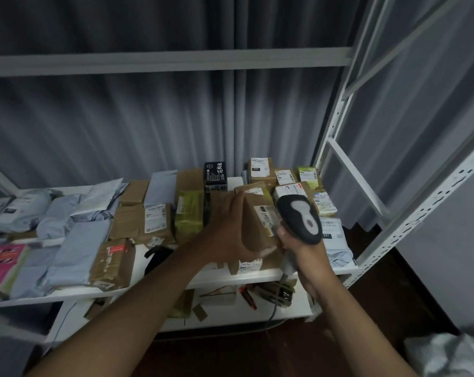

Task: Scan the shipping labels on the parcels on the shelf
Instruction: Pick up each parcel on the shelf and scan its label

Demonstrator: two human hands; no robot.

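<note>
Two hands busy here: the left hand grips a brown cardboard parcel tipped up over the front right of the white shelf, label facing right, while the right hand is wrapped round the grey scanner, whose head sits just beside that label. Risk imo is the scanner being so close and angled that it misreads, or catches a neighbouring label in that crowded pile, and the tilted box could slip out onto the parcels below
</note>
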